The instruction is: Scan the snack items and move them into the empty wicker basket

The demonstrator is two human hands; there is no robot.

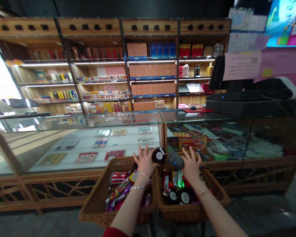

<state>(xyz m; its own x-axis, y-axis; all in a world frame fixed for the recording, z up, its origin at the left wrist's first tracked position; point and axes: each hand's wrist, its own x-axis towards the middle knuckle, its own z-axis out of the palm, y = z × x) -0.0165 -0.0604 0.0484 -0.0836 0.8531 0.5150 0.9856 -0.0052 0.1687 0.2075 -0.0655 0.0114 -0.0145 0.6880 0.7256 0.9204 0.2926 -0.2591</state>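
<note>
My left hand (145, 164) grips a dark round container (158, 157) with a white label, above the gap between two wicker baskets. Close by, my right hand (191, 169) holds a grey handheld barcode scanner (174, 161) with a small blue light. Green light falls on the goods below it. Packaged snacks in bright wrappers fill the left basket (87, 210). Inside the right basket (187, 208) are small packages and two dark round containers (184, 197) with white round labels. The fingers' undersides are hidden.
A glass display counter (106, 118) runs behind the baskets, with flat packs inside. On its right top stand a dark monitor (217, 74) and a black base unit. A cable (248, 144) hangs down the front. Shelves (151, 61) with boxes line the wall.
</note>
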